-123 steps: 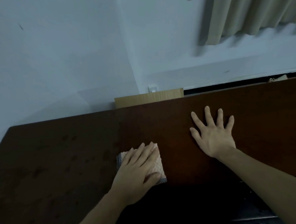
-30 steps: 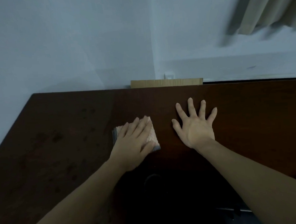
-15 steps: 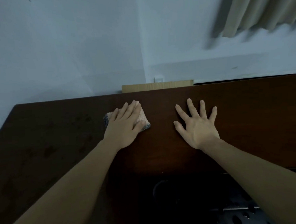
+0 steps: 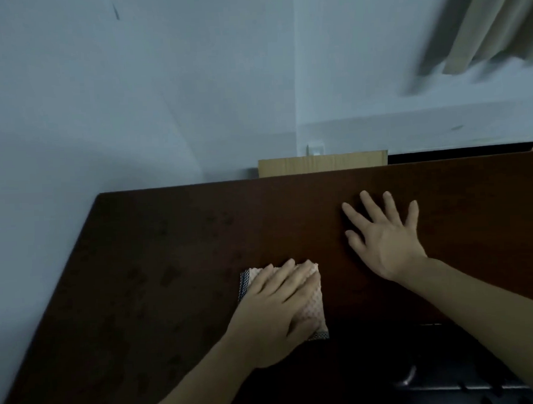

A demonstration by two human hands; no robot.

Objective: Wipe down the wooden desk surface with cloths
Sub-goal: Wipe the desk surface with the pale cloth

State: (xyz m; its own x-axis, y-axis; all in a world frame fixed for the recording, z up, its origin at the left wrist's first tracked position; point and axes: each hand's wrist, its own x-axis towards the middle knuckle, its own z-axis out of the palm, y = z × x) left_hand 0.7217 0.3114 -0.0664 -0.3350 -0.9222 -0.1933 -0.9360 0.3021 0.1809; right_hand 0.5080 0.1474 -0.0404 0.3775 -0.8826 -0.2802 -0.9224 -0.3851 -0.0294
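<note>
The folded cloth point(image 4: 312, 307), pale pink with a dark patterned hem, lies flat on the dark wooden desk point(image 4: 157, 269) at its near edge, roughly midway along the visible top. The left hand point(image 4: 274, 312) lies on it with fingers straight and close together, palm down, pressing rather than pinching. The right hand point(image 4: 384, 242) rests flat on bare wood further back and to the right, well apart from the cloth, its fingers spread wide and holding nothing; it looks like a brace.

The step in hand appears to be a wiping stroke. Faint darker blotches show on the left half of the top, so the next move probably calls for pushing the cloth leftward and toward the back edge with steady downward pressure.

No containers are in view. Behind the desk stand a light wooden board point(image 4: 322, 163), a white wall point(image 4: 130, 101) and a blurred curtain point(image 4: 496, 20).
</note>
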